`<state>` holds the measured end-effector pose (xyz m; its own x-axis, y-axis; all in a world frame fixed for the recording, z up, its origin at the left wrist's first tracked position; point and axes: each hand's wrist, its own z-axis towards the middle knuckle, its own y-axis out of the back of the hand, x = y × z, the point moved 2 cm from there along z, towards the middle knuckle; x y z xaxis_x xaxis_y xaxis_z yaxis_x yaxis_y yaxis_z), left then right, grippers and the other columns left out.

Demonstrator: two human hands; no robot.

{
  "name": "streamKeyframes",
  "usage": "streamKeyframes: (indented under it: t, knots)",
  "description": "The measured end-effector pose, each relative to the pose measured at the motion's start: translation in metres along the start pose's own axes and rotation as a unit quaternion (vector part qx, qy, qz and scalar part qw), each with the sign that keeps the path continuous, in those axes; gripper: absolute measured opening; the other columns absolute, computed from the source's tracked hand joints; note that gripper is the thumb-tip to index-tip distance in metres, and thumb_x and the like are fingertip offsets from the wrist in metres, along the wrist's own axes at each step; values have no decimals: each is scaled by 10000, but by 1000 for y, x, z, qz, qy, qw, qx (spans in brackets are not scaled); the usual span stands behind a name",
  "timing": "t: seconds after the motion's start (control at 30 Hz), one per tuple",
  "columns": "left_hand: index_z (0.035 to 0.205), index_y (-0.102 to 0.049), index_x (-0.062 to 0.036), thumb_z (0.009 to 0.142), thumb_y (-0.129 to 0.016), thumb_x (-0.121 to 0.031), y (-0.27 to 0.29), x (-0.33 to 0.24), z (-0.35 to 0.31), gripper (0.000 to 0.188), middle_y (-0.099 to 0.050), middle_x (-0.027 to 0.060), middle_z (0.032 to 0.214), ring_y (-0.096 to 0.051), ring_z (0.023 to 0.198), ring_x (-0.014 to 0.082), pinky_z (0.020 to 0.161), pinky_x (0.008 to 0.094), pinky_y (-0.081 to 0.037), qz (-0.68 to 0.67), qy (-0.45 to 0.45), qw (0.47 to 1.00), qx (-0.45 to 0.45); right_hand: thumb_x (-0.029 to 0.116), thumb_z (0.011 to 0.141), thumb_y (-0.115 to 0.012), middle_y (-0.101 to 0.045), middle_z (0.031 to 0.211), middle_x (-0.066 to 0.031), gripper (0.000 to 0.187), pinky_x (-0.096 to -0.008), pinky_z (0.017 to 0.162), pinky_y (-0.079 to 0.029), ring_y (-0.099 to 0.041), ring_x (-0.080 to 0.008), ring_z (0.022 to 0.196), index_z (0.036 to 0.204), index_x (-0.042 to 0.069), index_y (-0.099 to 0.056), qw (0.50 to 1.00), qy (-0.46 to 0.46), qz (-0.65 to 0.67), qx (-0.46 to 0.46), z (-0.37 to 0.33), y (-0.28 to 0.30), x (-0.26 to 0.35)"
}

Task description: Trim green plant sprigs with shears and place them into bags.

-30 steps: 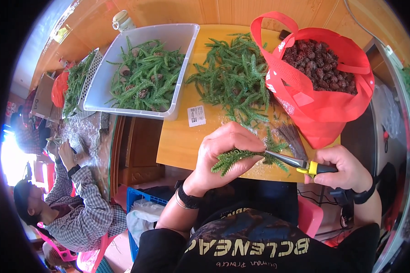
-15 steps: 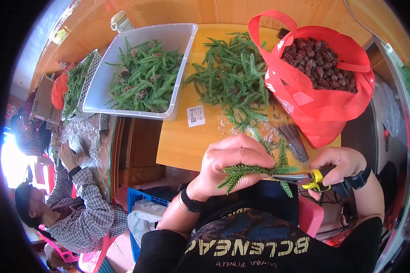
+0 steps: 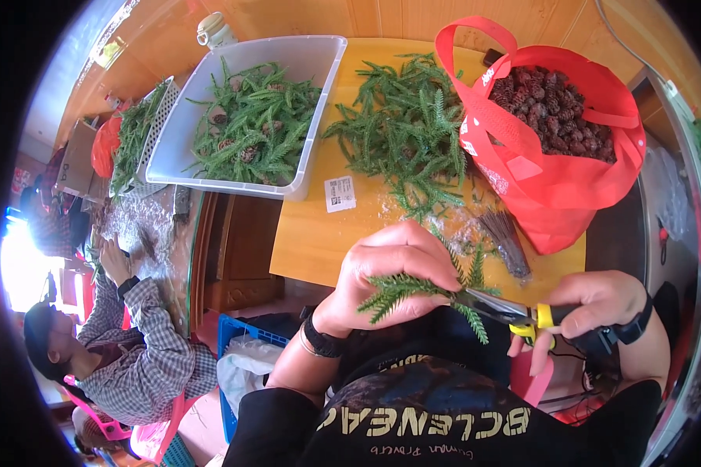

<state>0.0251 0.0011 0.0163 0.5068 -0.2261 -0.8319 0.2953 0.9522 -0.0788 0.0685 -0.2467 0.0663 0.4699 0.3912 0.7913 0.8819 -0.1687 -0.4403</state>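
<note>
My left hand (image 3: 397, 268) pinches green sprig (image 3: 401, 296), left of red bag (image 3: 549, 191) and nearer me. My right hand (image 3: 600, 307) grips yellow-and-black pliers (image 3: 514, 313), tips right at sprig. Pliers could slip, nipping me; slack pinch might let sprig twist.

We see a small craft workshop with a wood-panelled wall (image 3: 417, 22). Heaped green sprigs (image 3: 405, 136), a red bag (image 3: 539, 198) of pine cones (image 3: 553, 113) and a co-worker (image 3: 148, 377) at a second table (image 3: 173, 261) show us this.

Sprigs (image 3: 401, 128) lie on the table (image 3: 311, 245) between a tub (image 3: 288, 56), left, and a bag (image 3: 557, 191) of pinecones (image 3: 553, 117), right.
</note>
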Motion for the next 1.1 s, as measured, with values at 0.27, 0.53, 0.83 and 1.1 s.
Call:
streamKeyframes:
  t: [0.27, 0.53, 0.83, 1.1]
  knots:
    - [741, -642, 12, 709, -707, -50, 7, -8, 3, 96, -575, 109, 765, -597, 677, 246, 597, 335, -499, -80, -48, 996, 4, 189, 871, -552, -645, 1016, -148, 256, -354, 880, -427, -570, -305, 994, 953, -33, -649, 989, 12, -144, 20, -4, -8, 7]
    - [787, -605, -3, 688, -650, -44, 3, 4, -4, 116, -569, 90, 781, -570, 757, 194, 703, 308, -467, 81, 84, 985, -127, 171, 621, -770, -581, 702, -110, 282, -372, 705, -488, -590, -323, 874, 700, 5, -556, 592, 222, -640, -437, 6, -29, 27]
    - [747, -590, -7, 662, -626, 8, 0, 4, -6, 94, -583, 91, 781, -566, 738, 188, 704, 306, -465, 94, 88, 983, -135, 170, 646, -759, -588, 699, -84, 264, -361, 713, -491, -587, -273, 901, 676, 36, -534, 572, 215, -661, -436, 19, -19, 14]
    - [725, -591, -11, 656, -624, 21, 1, 5, -5, 83, -589, 85, 769, -564, 734, 186, 693, 306, -464, 91, 93, 984, -123, 169, 651, -755, -580, 669, -85, 256, -354, 682, -496, -594, -271, 855, 670, 40, -535, 573, 222, -661, -429, 21, -13, 8]
